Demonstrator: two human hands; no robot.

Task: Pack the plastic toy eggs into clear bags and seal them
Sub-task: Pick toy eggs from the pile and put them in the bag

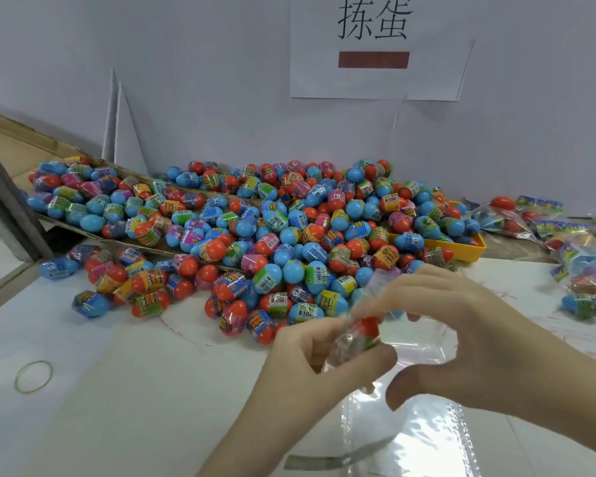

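Both hands meet over the near part of the desk [124, 418], working one clear bag [365, 342]. The left hand [310, 359] has its grip closed round the bag's lower part, where a red egg [368, 328] shows through the film, thumb across the front. The right hand [461, 325] pinches the bag's upper edge between curled fingers and thumb, a narrow grip on the plastic alone; motion blur hides whether the mouth is open or being closed. More flat clear bags [427, 438] lie under the wrists at the near edge. Beyond the hands, the heap of loose eggs [289, 228] spreads across the middle of the desk to the back wall, partly over a cardboard sheet [18, 156] at the left and a yellow tray [468, 249] toward the right. Filled bags [544, 218] lie along the right edge. A rubber band [33, 376] rests near the left edge. I judge the job barely begun: few bags are packed and most eggs remain.
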